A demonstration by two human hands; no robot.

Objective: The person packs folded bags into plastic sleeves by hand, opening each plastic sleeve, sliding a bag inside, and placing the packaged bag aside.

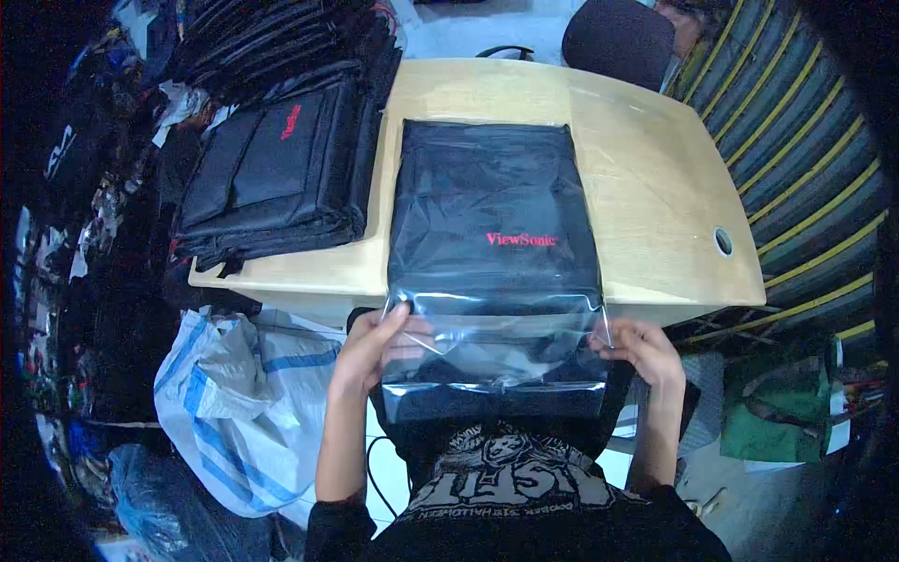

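Note:
A black bag with red ViewSonic lettering (487, 206) lies flat on the wooden table, inside a clear plastic bag (510, 337). The plastic extends past the table's front edge toward my torso, where its open-looking end hangs loose. My left hand (382, 345) pinches the plastic at its left side, thumb on top. On the opposite side, the fingers of my right hand (641, 347) are closed on the plastic's right edge. Both hands are just in front of the table edge, with the black bag beyond them.
The light wooden table (655, 169) has a round hole at right. Stacked black bags (272, 169) cover its left end, with more piled behind. A white sack with blue stripes (234, 403) stands at lower left. Yellow-edged dark stacks (796, 159) line the right side, above a green bag (777, 403).

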